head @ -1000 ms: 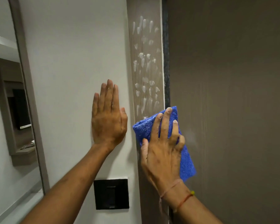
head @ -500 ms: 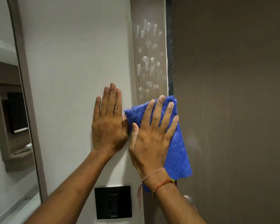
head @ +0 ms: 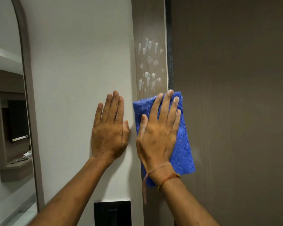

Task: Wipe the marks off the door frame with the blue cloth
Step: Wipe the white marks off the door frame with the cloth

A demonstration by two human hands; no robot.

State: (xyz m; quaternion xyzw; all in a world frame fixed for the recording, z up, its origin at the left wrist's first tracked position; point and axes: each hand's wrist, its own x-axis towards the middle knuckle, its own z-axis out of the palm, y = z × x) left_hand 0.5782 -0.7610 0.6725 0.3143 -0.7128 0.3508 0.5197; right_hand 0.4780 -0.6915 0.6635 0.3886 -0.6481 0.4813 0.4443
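Note:
The grey-brown door frame [head: 148,22] runs vertically between the white wall and the dark door. White smeared marks [head: 149,62] cover it above my hands. My right hand [head: 158,132] lies flat with fingers spread on the blue cloth [head: 183,144], pressing it against the frame just below the marks. The cloth hangs down past my wrist and overlaps the door's edge. My left hand [head: 109,129] rests flat and open on the white wall beside the frame, holding nothing.
The dark brown door [head: 235,95] fills the right side. A black switch plate [head: 112,212] sits on the white wall [head: 75,62] below my left hand. A tall framed mirror [head: 8,111] stands at the left edge.
My right hand has slid the cloth up the frame from below, flattening over it. Fewer marks show between the cloth and the upper smears. My left hand has stayed on the wall.

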